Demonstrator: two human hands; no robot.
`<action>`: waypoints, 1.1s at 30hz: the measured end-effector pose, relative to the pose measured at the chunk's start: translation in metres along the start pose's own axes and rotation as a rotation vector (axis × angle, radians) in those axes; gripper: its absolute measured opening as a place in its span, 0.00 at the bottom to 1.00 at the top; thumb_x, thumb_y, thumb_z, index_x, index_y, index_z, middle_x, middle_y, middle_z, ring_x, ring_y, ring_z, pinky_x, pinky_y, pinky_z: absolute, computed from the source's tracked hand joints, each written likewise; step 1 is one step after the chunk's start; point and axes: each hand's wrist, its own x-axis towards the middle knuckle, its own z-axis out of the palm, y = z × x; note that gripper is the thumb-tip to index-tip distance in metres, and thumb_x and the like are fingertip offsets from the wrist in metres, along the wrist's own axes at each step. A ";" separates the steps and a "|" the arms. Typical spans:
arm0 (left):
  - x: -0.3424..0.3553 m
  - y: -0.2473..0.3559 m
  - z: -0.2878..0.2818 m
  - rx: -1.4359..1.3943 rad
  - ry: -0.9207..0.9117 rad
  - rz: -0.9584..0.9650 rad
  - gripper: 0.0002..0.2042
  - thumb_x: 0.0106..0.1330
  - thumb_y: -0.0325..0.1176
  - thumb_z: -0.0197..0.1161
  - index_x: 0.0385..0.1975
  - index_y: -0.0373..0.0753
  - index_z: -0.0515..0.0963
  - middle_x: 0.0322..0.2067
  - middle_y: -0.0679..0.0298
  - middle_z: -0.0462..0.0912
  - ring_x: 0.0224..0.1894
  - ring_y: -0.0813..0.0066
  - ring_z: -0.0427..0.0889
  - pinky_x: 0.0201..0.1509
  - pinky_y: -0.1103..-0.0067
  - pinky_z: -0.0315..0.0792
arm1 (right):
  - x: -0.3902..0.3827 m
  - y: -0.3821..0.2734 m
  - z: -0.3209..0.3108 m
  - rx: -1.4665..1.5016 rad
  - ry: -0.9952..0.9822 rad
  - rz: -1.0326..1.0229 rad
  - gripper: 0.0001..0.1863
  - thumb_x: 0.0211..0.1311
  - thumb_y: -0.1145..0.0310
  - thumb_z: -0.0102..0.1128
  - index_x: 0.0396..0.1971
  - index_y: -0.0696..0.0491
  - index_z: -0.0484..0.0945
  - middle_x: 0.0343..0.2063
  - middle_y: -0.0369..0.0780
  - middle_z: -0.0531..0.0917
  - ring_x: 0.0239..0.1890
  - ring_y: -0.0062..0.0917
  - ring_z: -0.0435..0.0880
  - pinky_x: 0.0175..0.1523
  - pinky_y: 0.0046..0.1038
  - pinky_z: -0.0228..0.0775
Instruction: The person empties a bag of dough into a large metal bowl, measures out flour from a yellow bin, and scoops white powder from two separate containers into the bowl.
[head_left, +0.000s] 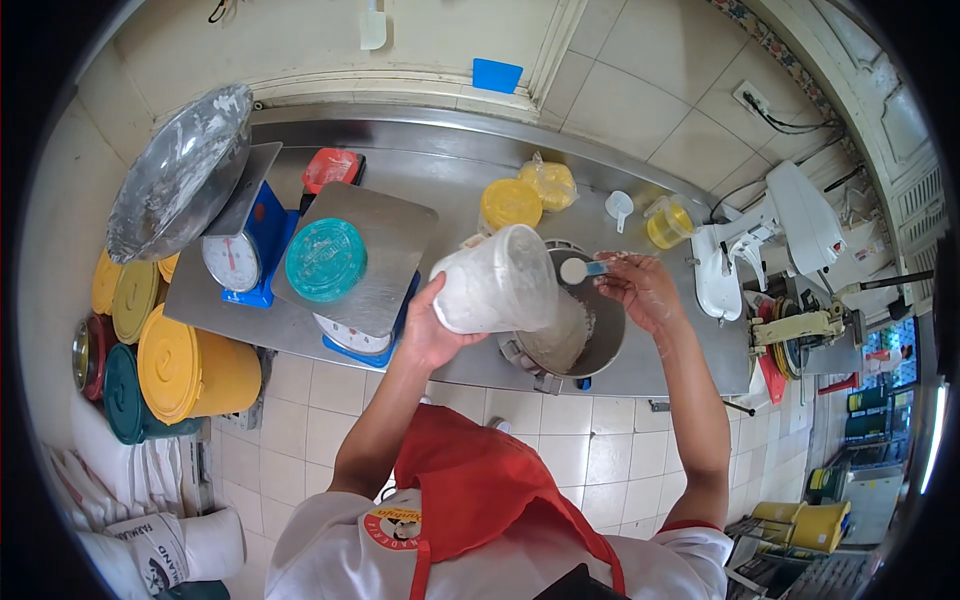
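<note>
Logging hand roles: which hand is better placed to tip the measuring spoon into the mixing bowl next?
Probably the right hand: it holds the measuring spoon, which appears over the mixing bowl. The left hand holds a tilted plastic tub.

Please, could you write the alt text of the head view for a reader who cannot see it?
A person's left hand holds a tilted translucent tub of white powder, and the right hand holds a small scoop of white powder over a large metal pot. Two blue scales stand on the steel counter.
</note>
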 end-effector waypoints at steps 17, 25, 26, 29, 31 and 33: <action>-0.049 -0.003 -0.016 -0.148 -0.073 0.174 0.37 0.63 0.63 0.50 0.68 0.49 0.58 0.65 0.55 0.63 0.64 0.51 0.66 0.55 0.51 0.69 | 0.029 0.059 -0.014 -0.531 0.182 -0.311 0.11 0.62 0.73 0.58 0.41 0.64 0.81 0.34 0.44 0.86 0.28 0.25 0.84 0.39 0.27 0.78; -0.097 -0.010 -0.050 -0.305 -0.112 0.236 0.36 0.64 0.60 0.51 0.68 0.47 0.59 0.66 0.55 0.64 0.68 0.50 0.61 0.66 0.50 0.58 | 0.052 0.000 0.160 -0.510 -0.397 -0.471 0.30 0.60 0.61 0.65 0.57 0.64 0.71 0.55 0.50 0.77 0.58 0.35 0.75 0.65 0.34 0.62; -0.106 -0.010 -0.054 -0.334 -0.158 0.267 0.36 0.64 0.59 0.50 0.69 0.46 0.58 0.68 0.56 0.60 0.69 0.50 0.59 0.70 0.52 0.52 | 0.070 0.001 0.186 -0.663 -0.402 -0.558 0.35 0.58 0.56 0.66 0.60 0.61 0.68 0.58 0.52 0.74 0.61 0.36 0.72 0.66 0.34 0.61; -0.144 -0.005 -0.047 -0.207 0.015 0.489 0.35 0.65 0.57 0.50 0.69 0.44 0.58 0.68 0.54 0.59 0.68 0.50 0.60 0.70 0.52 0.52 | 0.137 0.046 0.270 -1.101 -0.490 -0.680 0.49 0.48 0.41 0.69 0.68 0.47 0.61 0.68 0.54 0.58 0.68 0.45 0.61 0.67 0.45 0.57; -0.171 -0.005 -0.072 -0.255 -0.007 0.527 0.36 0.64 0.58 0.51 0.69 0.45 0.57 0.68 0.53 0.58 0.68 0.49 0.60 0.70 0.52 0.53 | 0.131 0.066 0.335 -1.351 -0.528 -0.605 0.53 0.43 0.37 0.70 0.69 0.40 0.57 0.69 0.53 0.54 0.69 0.49 0.57 0.67 0.50 0.54; -0.190 0.000 -0.093 -0.308 -0.028 0.566 0.37 0.63 0.58 0.53 0.69 0.45 0.56 0.68 0.52 0.58 0.68 0.49 0.60 0.70 0.52 0.53 | 0.131 0.079 0.369 -1.608 -0.556 -0.529 0.57 0.38 0.34 0.70 0.71 0.34 0.53 0.71 0.52 0.50 0.70 0.52 0.53 0.67 0.56 0.52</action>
